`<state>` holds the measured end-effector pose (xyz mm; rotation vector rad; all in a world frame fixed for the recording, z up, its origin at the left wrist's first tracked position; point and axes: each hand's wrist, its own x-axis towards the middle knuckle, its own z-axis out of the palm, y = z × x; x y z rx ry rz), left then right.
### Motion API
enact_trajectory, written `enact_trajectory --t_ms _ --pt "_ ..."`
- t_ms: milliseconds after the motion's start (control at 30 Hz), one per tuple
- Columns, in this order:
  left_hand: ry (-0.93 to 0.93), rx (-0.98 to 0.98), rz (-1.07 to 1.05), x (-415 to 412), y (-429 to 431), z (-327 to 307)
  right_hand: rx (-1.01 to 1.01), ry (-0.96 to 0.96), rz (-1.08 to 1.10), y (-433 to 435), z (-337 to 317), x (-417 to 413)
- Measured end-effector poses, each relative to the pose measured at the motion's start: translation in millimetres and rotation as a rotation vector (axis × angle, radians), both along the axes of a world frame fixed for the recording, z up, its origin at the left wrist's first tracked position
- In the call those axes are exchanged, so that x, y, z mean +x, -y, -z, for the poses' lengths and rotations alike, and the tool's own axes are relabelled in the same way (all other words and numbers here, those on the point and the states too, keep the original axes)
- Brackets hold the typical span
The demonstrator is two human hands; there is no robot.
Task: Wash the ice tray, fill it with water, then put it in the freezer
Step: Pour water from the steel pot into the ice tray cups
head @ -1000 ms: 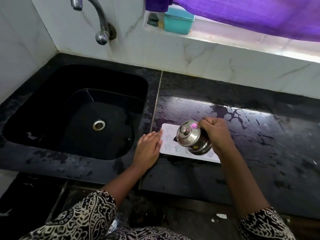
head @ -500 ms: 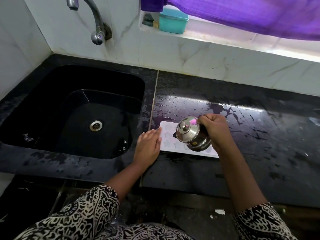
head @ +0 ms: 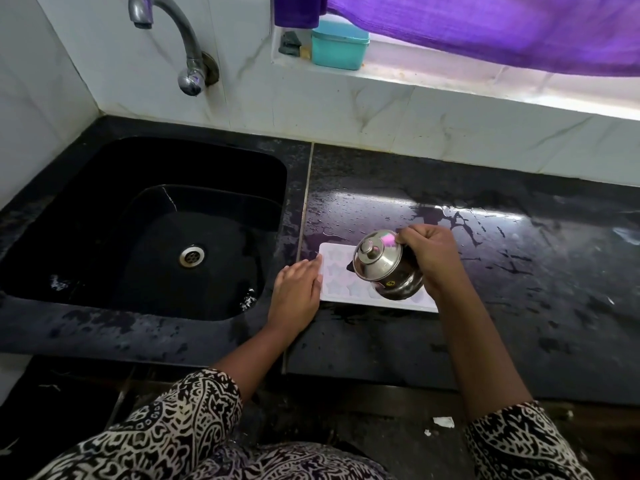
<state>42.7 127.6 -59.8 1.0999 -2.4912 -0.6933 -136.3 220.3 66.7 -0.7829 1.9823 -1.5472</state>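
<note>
Ice tray (head: 337, 278): white with star-shaped cells, lying flat on the wet black table (head: 519, 306). Its left short edge is against the left fingers, and its right part is hidden under the steel pot and the right fingers.
Left hand (head: 298, 292): palm down on the table, fingers (head: 310, 266) straight and close together. The fingertips touch the tray's left edge near its far corner. It grips nothing.
Right hand (head: 434, 261): fingers curled tight on the far side of the steel pot (head: 384, 268), holding it above the tray.
Steel pot: lidded and tilted toward the left fingers, with the knobbed lid facing up and left. Whether water is leaving it cannot be told.
Table: streaked with water beyond and to the right of the right fingers.
Sink (head: 277, 188): black, just left of the left fingers, with a steel drain (head: 191, 255) in its floor.
Tap (head: 183, 46): on the tiled wall, well beyond the left fingers and curving over the sink.
Teal box (head: 339, 46): on the window ledge, far beyond both sets of fingers, under a purple curtain (head: 485, 26).
Sleeves (head: 180, 420): black-and-white patterned, nearest the camera.
</note>
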Motion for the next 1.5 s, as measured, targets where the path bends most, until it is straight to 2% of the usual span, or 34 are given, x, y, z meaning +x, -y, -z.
enact_trajectory --t_ms 300,633,767,1167,1500 --pt "0.003 -0.002 -0.005 0 1 3 -0.021 0.082 0.07 -6 -7 3" --pt "-0.003 0.001 0.003 0 -1 -1 0.007 -0.104 -0.001 -7 -2 7" --pt "-0.004 -0.013 0.002 0 0 2 0.005 -0.107 -0.006 -7 -3 7" --pt "0.006 -0.026 0.005 -1 1 4 -0.11 0.193 0.141 -22 -8 -8" --pt "0.009 -0.037 0.005 -1 1 5 -0.052 -0.003 0.119 -30 -8 -8"
